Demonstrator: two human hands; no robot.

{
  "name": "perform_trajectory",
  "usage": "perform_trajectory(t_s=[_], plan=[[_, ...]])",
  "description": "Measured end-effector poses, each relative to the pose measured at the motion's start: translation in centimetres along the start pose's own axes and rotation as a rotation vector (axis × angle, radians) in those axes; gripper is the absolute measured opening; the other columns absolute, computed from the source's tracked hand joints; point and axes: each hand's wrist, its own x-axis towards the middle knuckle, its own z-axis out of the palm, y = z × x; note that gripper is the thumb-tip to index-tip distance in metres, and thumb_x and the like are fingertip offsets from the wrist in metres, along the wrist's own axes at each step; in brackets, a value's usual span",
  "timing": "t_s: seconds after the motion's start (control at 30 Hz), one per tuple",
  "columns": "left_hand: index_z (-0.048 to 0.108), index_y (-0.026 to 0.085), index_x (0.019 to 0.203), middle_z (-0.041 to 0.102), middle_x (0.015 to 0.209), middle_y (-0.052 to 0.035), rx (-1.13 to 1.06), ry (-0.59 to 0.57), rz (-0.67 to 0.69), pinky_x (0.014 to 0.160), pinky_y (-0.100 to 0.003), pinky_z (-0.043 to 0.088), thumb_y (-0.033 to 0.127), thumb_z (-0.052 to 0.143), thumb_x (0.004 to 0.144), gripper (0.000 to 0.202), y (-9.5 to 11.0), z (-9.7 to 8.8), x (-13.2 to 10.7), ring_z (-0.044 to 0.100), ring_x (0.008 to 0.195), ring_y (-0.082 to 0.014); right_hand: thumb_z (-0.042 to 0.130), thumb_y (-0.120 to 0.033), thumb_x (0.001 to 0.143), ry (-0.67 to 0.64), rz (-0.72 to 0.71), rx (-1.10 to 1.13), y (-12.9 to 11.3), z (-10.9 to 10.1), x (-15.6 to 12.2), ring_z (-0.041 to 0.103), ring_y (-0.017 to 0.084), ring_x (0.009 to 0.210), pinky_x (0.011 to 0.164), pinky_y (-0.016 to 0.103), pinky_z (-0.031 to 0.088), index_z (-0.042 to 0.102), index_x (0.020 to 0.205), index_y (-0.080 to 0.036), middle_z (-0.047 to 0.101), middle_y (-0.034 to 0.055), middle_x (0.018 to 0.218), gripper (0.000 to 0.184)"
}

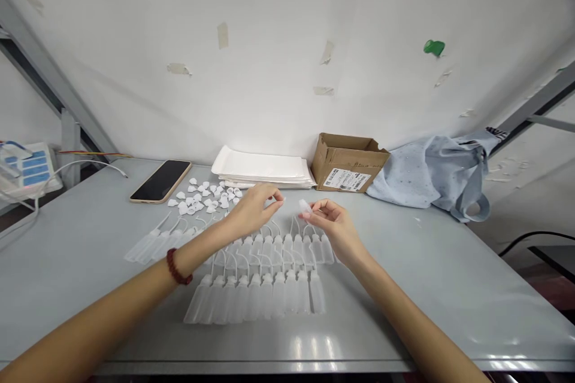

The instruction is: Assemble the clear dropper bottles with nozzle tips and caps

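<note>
My left hand (254,212) is above the far row of bottles, its thumb and forefinger closed around something small and whitish that I cannot make out. A short gap to the right, my right hand (335,227) pinches a small translucent white plastic piece (305,206) between thumb and fingers. Below both hands lie clear squeeze bottles (251,299) with thin bent spout tubes, side by side in two rows. More such bottles (150,245) lie at the left, partly covered by my left forearm. Beyond that forearm is a loose pile of small white caps (211,194).
A phone (162,181) lies at the back left of the grey table (426,287). Along the wall are a stack of white sheets (265,167), an open cardboard box (348,163) and a light-blue cloth (417,173). A white cable (85,163) reaches over the left edge.
</note>
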Motion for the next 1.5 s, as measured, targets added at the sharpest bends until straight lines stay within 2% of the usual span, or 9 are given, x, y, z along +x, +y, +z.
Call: perform_trajectory(t_s=[0.1, 0.23, 0.4, 0.53, 0.63, 0.83, 1.03, 1.33, 1.5], plan=[[0.059, 0.019, 0.091, 0.065, 0.1, -0.0038, -0.161, 0.13, 0.049, 0.078, -0.028, 0.049, 0.024, 0.046, 0.092, 0.014, 0.4, -0.3, -2.5, 0.059, 0.095, -0.0171, 0.075, -0.037, 0.07, -0.091, 0.114, 0.305, -1.1, 0.9, -1.0, 0.062, 0.017, 0.078, 0.07, 0.028, 0.048, 0.05, 0.083, -0.02, 0.061, 0.0012, 0.08, 0.033], [0.06, 0.017, 0.088, 0.066, 0.092, -0.0052, -0.311, 0.331, 0.232, 0.081, -0.033, 0.048, 0.016, 0.051, 0.09, 0.009, -0.2, 0.5, -4.4, 0.059, 0.092, -0.0179, 0.075, -0.032, 0.072, -0.164, 0.107, 0.401, -1.9, 1.8, -2.2, 0.059, 0.014, 0.078, 0.073, 0.028, 0.048, 0.054, 0.086, -0.021, 0.06, 0.0004, 0.086, 0.027], [0.059, 0.016, 0.092, 0.066, 0.091, -0.0062, -0.329, 0.373, 0.402, 0.079, -0.033, 0.05, 0.007, 0.052, 0.088, 0.012, 0.3, 0.9, -5.1, 0.059, 0.091, -0.018, 0.07, -0.026, 0.078, -0.165, 0.072, 0.339, -1.8, 2.3, -2.8, 0.059, 0.012, 0.078, 0.071, 0.026, 0.048, 0.056, 0.09, -0.022, 0.059, -0.0001, 0.088, 0.019], [0.057, 0.015, 0.097, 0.066, 0.093, -0.0065, -0.308, 0.392, 0.439, 0.08, -0.033, 0.051, 0.003, 0.053, 0.086, 0.017, 0.9, 1.0, -5.4, 0.059, 0.092, -0.0174, 0.068, -0.023, 0.08, -0.147, -0.011, 0.248, -1.4, 2.4, -3.0, 0.06, 0.014, 0.086, 0.078, 0.029, 0.049, 0.057, 0.095, -0.024, 0.06, 0.0008, 0.094, 0.019], [0.057, 0.013, 0.102, 0.065, 0.095, -0.0071, -0.277, 0.422, 0.463, 0.081, -0.034, 0.051, 0.002, 0.054, 0.085, 0.021, 0.9, 1.4, -5.6, 0.059, 0.093, -0.0174, 0.065, -0.02, 0.083, -0.106, -0.116, 0.147, -1.0, 2.3, -3.3, 0.059, 0.016, 0.095, 0.085, 0.032, 0.049, 0.057, 0.109, -0.028, 0.061, 0.0017, 0.101, 0.028], [0.053, 0.006, 0.117, 0.061, 0.11, -0.016, -0.045, 0.436, 0.537, 0.085, -0.041, 0.051, 0.0, 0.055, 0.082, 0.036, 0.9, 2.1, -5.9, 0.054, 0.103, -0.0245, 0.057, -0.019, 0.088, -0.071, -0.261, -0.004, -0.7, 2.4, -3.1, 0.057, 0.018, 0.094, 0.08, 0.034, 0.048, 0.061, 0.116, -0.031, 0.061, 0.0033, 0.102, 0.031], [0.049, 0.003, 0.123, 0.057, 0.12, -0.0192, 0.151, 0.396, 0.553, 0.087, -0.045, 0.05, 0.002, 0.056, 0.08, 0.044, 1.5, 2.2, -6.3, 0.049, 0.112, -0.0308, 0.063, -0.021, 0.084, 0.008, -0.074, 0.275, -1.0, 2.4, -2.8, 0.065, 0.018, 0.09, 0.081, 0.034, 0.05, 0.065, 0.106, -0.028, 0.065, 0.0024, 0.103, 0.023], [0.06, 0.009, 0.095, 0.064, 0.088, -0.0103, 0.062, 0.448, 0.517, 0.071, -0.038, 0.051, 0.001, 0.053, 0.08, 0.018, 1.8, 2.4, -6.5, 0.053, 0.085, -0.0221, 0.069, -0.024, 0.081, -0.041, 0.105, 0.56, -1.0, 2.1, -2.5, 0.067, 0.023, 0.097, 0.085, 0.036, 0.049, 0.061, 0.095, -0.023, 0.072, 0.0038, 0.096, 0.016], [0.059, 0.011, 0.098, 0.064, 0.092, -0.0093, -0.036, 0.455, 0.422, 0.073, -0.038, 0.049, 0.007, 0.055, 0.084, 0.016, 1.9, 2.6, -6.3, 0.052, 0.086, -0.0215, 0.07, -0.024, 0.079, -0.077, 0.155, 0.654, -1.3, 2.1, -2.4, 0.067, 0.025, 0.097, 0.087, 0.038, 0.049, 0.062, 0.093, -0.021, 0.072, 0.0055, 0.098, 0.017]])
